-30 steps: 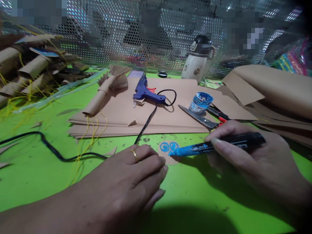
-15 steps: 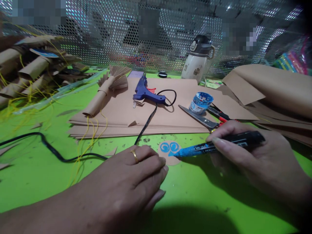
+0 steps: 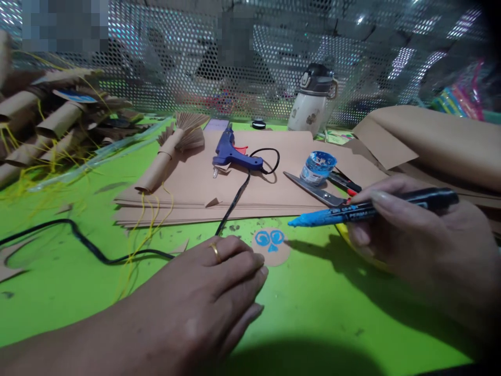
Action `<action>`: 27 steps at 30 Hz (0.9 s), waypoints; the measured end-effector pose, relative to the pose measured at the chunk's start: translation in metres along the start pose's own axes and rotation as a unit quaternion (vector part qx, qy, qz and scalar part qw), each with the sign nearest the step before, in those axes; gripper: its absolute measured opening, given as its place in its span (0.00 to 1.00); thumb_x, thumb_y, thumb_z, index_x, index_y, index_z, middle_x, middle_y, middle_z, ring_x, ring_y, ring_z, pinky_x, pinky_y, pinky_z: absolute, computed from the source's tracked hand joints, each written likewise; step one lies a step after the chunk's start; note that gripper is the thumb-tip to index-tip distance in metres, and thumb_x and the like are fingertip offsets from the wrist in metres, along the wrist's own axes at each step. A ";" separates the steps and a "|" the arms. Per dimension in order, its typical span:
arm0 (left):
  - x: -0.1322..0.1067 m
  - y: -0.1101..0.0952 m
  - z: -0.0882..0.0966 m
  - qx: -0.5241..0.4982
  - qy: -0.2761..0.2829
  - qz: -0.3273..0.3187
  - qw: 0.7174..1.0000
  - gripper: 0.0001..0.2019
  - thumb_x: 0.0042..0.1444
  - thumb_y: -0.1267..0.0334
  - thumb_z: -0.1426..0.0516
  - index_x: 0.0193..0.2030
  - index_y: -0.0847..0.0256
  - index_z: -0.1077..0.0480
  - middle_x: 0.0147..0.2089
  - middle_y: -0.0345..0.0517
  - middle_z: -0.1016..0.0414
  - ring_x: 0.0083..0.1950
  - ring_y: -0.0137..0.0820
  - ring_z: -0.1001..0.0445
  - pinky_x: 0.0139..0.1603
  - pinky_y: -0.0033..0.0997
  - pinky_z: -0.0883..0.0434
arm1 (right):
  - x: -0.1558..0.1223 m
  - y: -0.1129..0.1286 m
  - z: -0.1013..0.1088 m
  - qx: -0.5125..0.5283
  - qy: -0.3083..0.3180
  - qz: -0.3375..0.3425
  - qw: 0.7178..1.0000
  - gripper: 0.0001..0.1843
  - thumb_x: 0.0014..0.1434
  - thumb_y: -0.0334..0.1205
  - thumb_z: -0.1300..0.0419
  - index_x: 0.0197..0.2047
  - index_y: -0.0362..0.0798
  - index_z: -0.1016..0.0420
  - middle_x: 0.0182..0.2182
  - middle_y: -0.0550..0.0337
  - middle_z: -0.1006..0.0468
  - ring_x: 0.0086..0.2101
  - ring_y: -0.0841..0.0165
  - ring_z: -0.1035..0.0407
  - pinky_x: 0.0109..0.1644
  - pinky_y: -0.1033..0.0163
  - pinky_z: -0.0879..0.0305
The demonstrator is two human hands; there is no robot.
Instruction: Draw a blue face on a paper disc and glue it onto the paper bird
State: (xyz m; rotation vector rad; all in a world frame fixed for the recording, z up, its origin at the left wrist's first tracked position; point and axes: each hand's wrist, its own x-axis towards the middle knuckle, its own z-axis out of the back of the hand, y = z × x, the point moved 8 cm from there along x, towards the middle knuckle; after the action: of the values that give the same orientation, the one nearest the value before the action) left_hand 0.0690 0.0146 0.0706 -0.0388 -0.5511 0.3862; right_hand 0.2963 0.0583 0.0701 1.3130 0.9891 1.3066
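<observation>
My left hand [image 3: 211, 292] lies flat on the green table [image 3: 321, 318], fingers stretched out, their tips touching the edge of a small round brown paper piece [image 3: 271, 245] painted with blue marks. A gold ring sits on one finger. My right hand [image 3: 422, 245] grips a black marker with a blue-stained tip [image 3: 368, 210]. The tip hangs in the air above and to the right of the paper piece, not touching it.
A stack of brown paper sheets [image 3: 195, 183] carries a blue glue gun [image 3: 234, 153] with a black cord, scissors [image 3: 321, 189], a small blue paint pot [image 3: 318, 167] and a rolled paper figure [image 3: 168, 151]. A bottle [image 3: 313, 102] stands by the mesh wall. Paper rolls [image 3: 47, 125] pile up at left.
My right hand has lifted the marker up and to the right, off the round paper piece. My left hand has stayed in place.
</observation>
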 end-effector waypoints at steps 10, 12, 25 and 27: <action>0.000 -0.002 0.005 0.009 0.035 0.007 0.999 0.15 0.74 0.68 0.49 0.52 0.66 0.21 0.50 0.53 0.16 0.48 0.42 0.21 0.50 0.46 0.22 | 0.007 -0.002 -0.005 0.061 0.040 0.000 0.997 0.08 0.69 0.44 0.36 0.39 0.49 0.23 0.20 0.61 0.21 0.21 0.70 0.28 0.23 0.68 0.32; 0.000 -0.002 0.004 0.011 0.045 0.005 0.999 0.15 0.74 0.68 0.49 0.52 0.67 0.21 0.50 0.55 0.16 0.47 0.43 0.21 0.49 0.46 0.21 | 0.008 -0.004 -0.007 0.064 0.055 -0.004 0.996 0.09 0.68 0.43 0.34 0.37 0.49 0.23 0.21 0.62 0.21 0.21 0.70 0.29 0.23 0.68 0.33; -0.006 0.001 -0.004 0.002 0.040 -0.028 0.999 0.11 0.72 0.68 0.47 0.48 0.66 0.23 0.46 0.57 0.19 0.52 0.45 0.21 0.52 0.48 0.20 | 0.011 0.016 -0.025 0.012 0.086 0.042 0.995 0.09 0.59 0.42 0.31 0.34 0.46 0.24 0.17 0.65 0.25 0.17 0.72 0.34 0.20 0.69 0.39; -0.007 0.000 -0.005 0.018 0.035 -0.032 0.999 0.11 0.73 0.67 0.47 0.48 0.65 0.23 0.46 0.57 0.18 0.52 0.45 0.20 0.52 0.47 0.20 | 0.007 0.017 -0.034 -0.015 0.112 0.030 0.993 0.09 0.58 0.41 0.30 0.33 0.46 0.24 0.16 0.65 0.26 0.16 0.74 0.36 0.19 0.70 0.40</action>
State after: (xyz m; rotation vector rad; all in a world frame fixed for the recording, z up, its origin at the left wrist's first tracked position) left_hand 0.0660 0.0120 0.0630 0.0009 -0.4740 0.3306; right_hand 0.2619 0.0658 0.0858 1.1995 1.0865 1.5341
